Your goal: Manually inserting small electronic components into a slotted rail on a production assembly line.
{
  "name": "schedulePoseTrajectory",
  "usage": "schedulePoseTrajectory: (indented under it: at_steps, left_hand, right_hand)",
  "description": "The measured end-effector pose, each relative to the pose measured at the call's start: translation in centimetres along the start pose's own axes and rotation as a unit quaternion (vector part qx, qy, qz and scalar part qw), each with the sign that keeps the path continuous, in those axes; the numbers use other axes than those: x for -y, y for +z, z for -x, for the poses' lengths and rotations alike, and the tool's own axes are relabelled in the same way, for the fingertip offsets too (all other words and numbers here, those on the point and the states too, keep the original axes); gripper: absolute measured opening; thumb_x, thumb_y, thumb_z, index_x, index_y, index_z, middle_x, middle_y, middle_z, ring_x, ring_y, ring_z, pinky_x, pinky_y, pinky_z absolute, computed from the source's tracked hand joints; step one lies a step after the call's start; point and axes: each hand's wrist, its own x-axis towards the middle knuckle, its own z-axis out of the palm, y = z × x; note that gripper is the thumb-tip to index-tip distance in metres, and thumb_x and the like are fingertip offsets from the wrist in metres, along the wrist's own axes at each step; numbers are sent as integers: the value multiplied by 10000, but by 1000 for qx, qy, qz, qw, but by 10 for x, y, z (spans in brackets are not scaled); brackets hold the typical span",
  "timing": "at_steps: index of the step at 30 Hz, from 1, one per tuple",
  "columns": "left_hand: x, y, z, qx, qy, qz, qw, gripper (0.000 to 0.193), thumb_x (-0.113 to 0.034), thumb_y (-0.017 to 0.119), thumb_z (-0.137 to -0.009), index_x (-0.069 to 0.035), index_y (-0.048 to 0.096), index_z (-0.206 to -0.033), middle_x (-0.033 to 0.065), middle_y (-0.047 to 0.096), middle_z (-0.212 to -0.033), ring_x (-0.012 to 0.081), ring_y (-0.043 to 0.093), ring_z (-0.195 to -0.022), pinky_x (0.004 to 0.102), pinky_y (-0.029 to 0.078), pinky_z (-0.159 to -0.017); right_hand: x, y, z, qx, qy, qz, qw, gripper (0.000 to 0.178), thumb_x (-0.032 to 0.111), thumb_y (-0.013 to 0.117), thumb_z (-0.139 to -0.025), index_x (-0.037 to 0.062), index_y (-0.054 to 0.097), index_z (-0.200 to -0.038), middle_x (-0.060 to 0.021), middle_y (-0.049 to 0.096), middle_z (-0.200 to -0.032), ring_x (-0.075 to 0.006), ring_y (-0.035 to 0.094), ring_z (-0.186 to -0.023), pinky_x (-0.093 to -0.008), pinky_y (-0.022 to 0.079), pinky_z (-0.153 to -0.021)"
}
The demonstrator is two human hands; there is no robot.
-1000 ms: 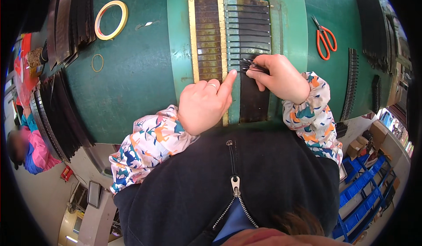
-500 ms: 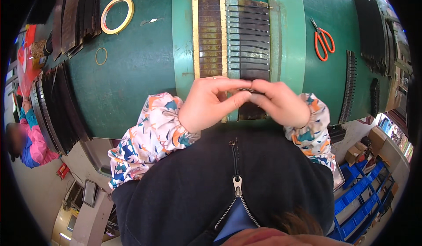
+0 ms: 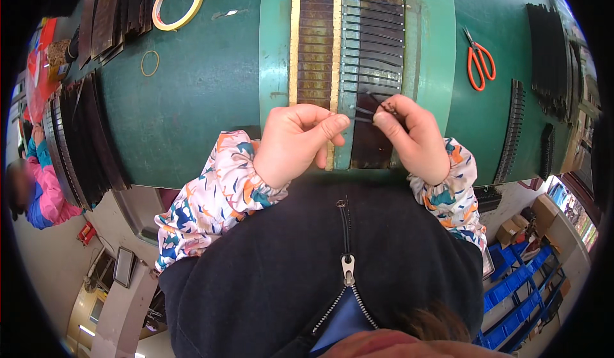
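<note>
My left hand [image 3: 291, 142] is closed in a pinch, thumb against forefinger, over the lower end of a yellow-edged dark strip panel [image 3: 316, 38]. Whatever lies between its fingertips is too small to make out. To its right, my right hand [image 3: 420, 134] pinches thin black cords [image 3: 367, 110], whose loose ends reach toward the left fingertips. Several similar black cords [image 3: 378, 40] lie crosswise in a spaced row on the dark plate [image 3: 369, 147] beneath. Panel and plate rest side by side on a light green board [image 3: 275, 57].
Right of the board lie orange-handled scissors [image 3: 480, 67] and a dark toothed strip [image 3: 510, 131]. A tape roll [image 3: 157, 6] and a rubber band [image 3: 149, 64] lie to the left. Dark strip stacks [image 3: 96, 140] line the table's sides. Another person [image 3: 51, 188] is at far left.
My hands, fingertips together before, have drawn apart. Black cords now show between them, held by the right hand. The table and its things sit slightly higher in the view.
</note>
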Motion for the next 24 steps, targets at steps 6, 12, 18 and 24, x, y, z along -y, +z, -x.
schedulePoseTrajectory:
  at_steps: [6,12,18,24]
  left_hand:
    - [15,-9,-10,-97,341,-397,846,163,-130,730,-832,-46,701,-969,30,606,-651,128,535,-455,249,409,-419]
    - [20,-8,-10,-111,455,-561,683,218,-109,760,-748,-90,709,-960,31,508,-621,195,543,-508,305,445,-460]
    - [22,-9,-11,-103,453,-581,669,243,-125,761,-750,-104,709,-986,19,486,-628,183,536,-506,310,448,-472]
    - [19,-4,-12,-92,436,-609,656,305,-133,740,-769,-111,697,-1069,15,475,-631,175,534,-509,307,452,-479]
  right_hand:
    - [-5,-8,-9,-65,23,98,993,183,159,661,-898,-17,606,-898,-128,598,-673,-198,530,-550,-321,446,-549]
    - [-8,-8,-16,-39,5,164,986,192,177,674,-878,-5,624,-914,-178,636,-725,-307,609,-592,-353,468,-553]
    - [-15,-6,-17,-44,-2,179,983,206,182,674,-881,-13,617,-920,-172,624,-715,-300,587,-606,-355,462,-561]
    - [-19,-2,-17,-59,-16,199,978,219,177,668,-899,-31,604,-925,-157,584,-673,-216,528,-552,-318,431,-545]
